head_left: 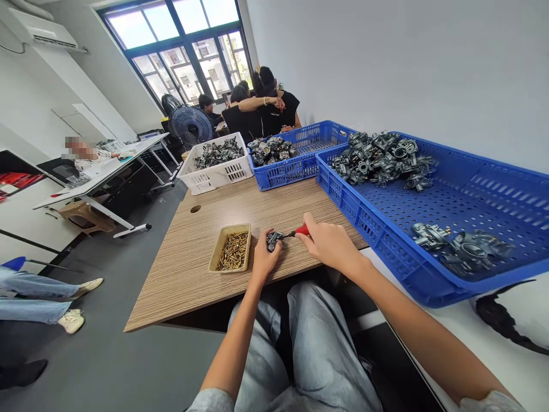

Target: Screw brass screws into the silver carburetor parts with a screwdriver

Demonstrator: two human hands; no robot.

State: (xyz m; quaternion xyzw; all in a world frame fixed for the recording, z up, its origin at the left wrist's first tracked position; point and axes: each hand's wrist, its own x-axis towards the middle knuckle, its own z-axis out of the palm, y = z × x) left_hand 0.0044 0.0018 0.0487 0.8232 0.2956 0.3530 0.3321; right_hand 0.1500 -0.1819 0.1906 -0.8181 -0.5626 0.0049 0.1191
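My left hand (265, 258) grips a small grey metal carburetor (273, 240) just above the wood-grain tabletop. In my right hand (328, 243) is a screwdriver (302, 230) with a red handle, its dark shaft pointing left. The tip meets the carburetor, though the exact contact point is too small to make out. Left of my hands sits a cream tray (211, 260) holding a heap of small brass-coloured parts (234, 250).
A large blue crate (369, 220) with piled carburetors (381, 157) stands at right. Behind the table's far edge are a smaller blue crate (278, 180) and a white crate (201, 183), both holding metal parts. Co-workers (278, 111) sit beyond, near a fan (191, 125).
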